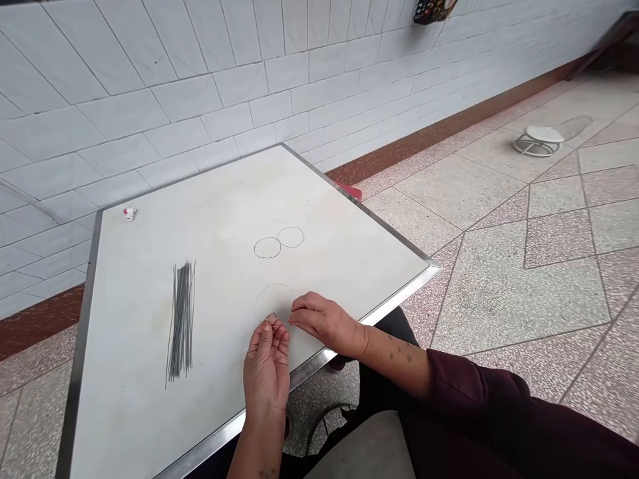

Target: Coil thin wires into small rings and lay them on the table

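A thin wire ring [276,285] is held between both hands above the near side of the white table [219,199]. My left hand [268,362] pinches its near edge, palm turned up, thumb against the fingers. On the ring's right side, my right hand [327,322] closes its thumb and fingertips on the wire. The join between the hands is too fine to make out. Beyond them, two finished-looking wire circles [267,257] lie side by side, touching or overlapping at one point. To the left rests a bundle of straight grey wires [182,322].
A small white and red object [130,213] sits near the far left corner of the table. A metal edge strip [384,299] rims the tabletop. Behind is a tiled wall [190,100]. On the floor to the right stands a low round stool [539,141].
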`<action>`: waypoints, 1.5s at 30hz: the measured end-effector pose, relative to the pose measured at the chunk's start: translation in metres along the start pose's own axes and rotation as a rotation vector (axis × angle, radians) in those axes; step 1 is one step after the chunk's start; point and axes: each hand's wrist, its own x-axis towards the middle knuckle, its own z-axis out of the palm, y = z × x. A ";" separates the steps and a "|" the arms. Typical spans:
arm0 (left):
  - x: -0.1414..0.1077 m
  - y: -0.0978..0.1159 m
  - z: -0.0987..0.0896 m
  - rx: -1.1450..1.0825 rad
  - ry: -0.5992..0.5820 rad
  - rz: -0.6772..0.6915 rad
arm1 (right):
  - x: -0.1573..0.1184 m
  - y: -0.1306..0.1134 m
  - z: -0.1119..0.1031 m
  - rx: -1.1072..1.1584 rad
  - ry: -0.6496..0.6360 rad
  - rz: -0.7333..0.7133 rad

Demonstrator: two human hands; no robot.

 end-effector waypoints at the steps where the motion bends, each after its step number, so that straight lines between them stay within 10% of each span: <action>1: 0.000 0.000 0.000 0.001 -0.001 0.002 | 0.000 0.000 0.000 -0.001 0.005 0.004; 45: -0.004 -0.006 -0.010 0.298 -0.080 0.203 | 0.003 -0.011 0.002 -0.003 -0.013 0.048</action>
